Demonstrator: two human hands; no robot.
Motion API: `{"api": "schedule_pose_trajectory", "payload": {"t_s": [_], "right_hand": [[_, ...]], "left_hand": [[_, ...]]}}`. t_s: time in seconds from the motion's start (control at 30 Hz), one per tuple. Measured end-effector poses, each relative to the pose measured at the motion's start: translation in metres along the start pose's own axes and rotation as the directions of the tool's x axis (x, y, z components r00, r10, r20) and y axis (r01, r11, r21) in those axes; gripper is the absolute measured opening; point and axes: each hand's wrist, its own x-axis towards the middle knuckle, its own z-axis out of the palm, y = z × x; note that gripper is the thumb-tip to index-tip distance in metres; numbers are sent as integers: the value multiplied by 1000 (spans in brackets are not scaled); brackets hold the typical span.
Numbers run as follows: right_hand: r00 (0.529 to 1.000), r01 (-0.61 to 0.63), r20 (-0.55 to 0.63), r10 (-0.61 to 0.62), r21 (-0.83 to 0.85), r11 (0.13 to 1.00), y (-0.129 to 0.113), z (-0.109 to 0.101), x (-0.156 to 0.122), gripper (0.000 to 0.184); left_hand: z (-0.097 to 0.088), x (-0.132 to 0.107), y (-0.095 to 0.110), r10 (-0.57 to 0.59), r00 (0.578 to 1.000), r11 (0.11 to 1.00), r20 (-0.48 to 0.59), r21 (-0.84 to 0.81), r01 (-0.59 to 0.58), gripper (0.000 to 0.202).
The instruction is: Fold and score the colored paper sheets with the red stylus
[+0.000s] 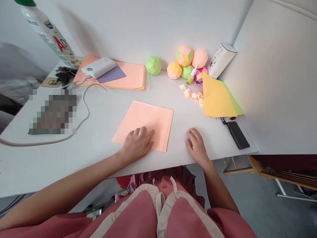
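A peach sheet of paper [148, 115] lies flat near the front of the white table. My left hand [138, 142] rests on its lower edge, palm down, with the index finger and thumb stretched out over the sheet. To the right of the paper, my right hand [196, 145] lies on the bare tabletop, its fingers loosely bent and nothing seen in them. Beyond it are several small peach paper pieces [194, 95]. A small glue bottle [192, 76] leans against paper balls, among them a yellow one [174, 70] and a peach one [200, 58].
Yellow and green sheets [219, 96] lie at the right, above a black phone-like object [238, 135]. A white cylinder [221, 61] stands behind. At the back left, a power bank [99, 67] sits on stacked paper [135, 74]; its cable [86, 107] crosses the left side.
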Motion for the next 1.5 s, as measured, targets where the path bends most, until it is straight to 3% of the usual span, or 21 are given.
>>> {"api": "schedule_pose_trajectory", "payload": {"t_s": [0.17, 0.3, 0.47, 0.63, 0.83, 1.1, 1.5], "right_hand": [[995, 101, 20, -100, -43, 994, 3, -6, 7, 31], [981, 169, 101, -168, -3, 986, 5, -5, 32, 29], [971, 207, 117, -207, 11, 978, -3, 22, 96, 27], [979, 190, 74, -189, -19, 982, -9, 42, 128, 23], [980, 182, 84, -179, -28, 983, -10, 42, 117, 22], [952, 278, 141, -271, -35, 960, -23, 26, 98, 24], [912, 393, 133, -388, -21, 919, -51, 9, 42, 27]], "left_hand": [[-8, 17, -5, 52, 998, 997, -32, -60, -54, 35], [-10, 65, -15, 171, 983, 973, -73, -144, -180, 32], [11, 133, -25, 280, 950, 925, -138, -225, -306, 38], [34, 148, -27, 292, 936, 916, -199, -223, -333, 34], [37, 148, -24, 319, 933, 910, -168, -223, -351, 34], [36, 149, -18, 308, 943, 926, -128, -186, -328, 37], [36, 149, -18, 295, 951, 938, -94, -160, -306, 41]]}}
